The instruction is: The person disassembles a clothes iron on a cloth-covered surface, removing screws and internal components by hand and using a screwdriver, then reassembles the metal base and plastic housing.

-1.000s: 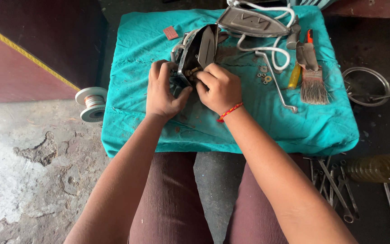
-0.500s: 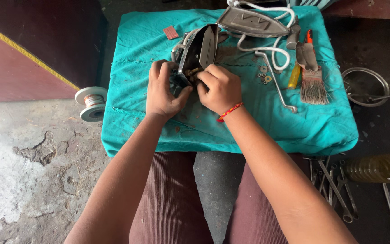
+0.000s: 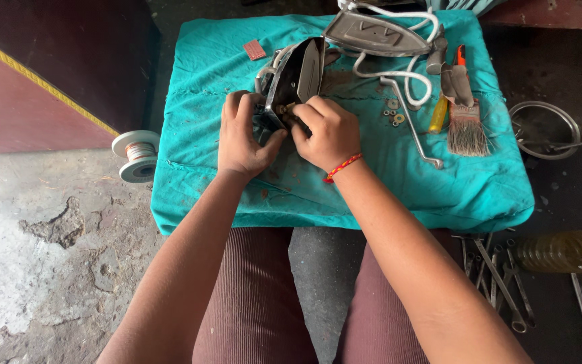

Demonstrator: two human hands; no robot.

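An opened clothes iron body (image 3: 296, 75) stands on its edge on a teal cloth (image 3: 237, 182) spread over a low table. My left hand (image 3: 242, 137) grips its lower left side. My right hand (image 3: 328, 131), with a red thread on the wrist, pinches a small part at the iron's near end. A metal iron cover (image 3: 376, 34) with a white cord (image 3: 412, 71) lies at the far side of the cloth.
Small washers (image 3: 393, 114), a bent metal rod (image 3: 413, 125), a paintbrush (image 3: 466, 121) and a yellow-handled tool (image 3: 438, 114) lie right of my hands. A wire spool (image 3: 136, 155) sits on the floor at left. A metal bowl (image 3: 544, 128), spanners (image 3: 500, 276) and a coiled tube (image 3: 564, 251) lie at right.
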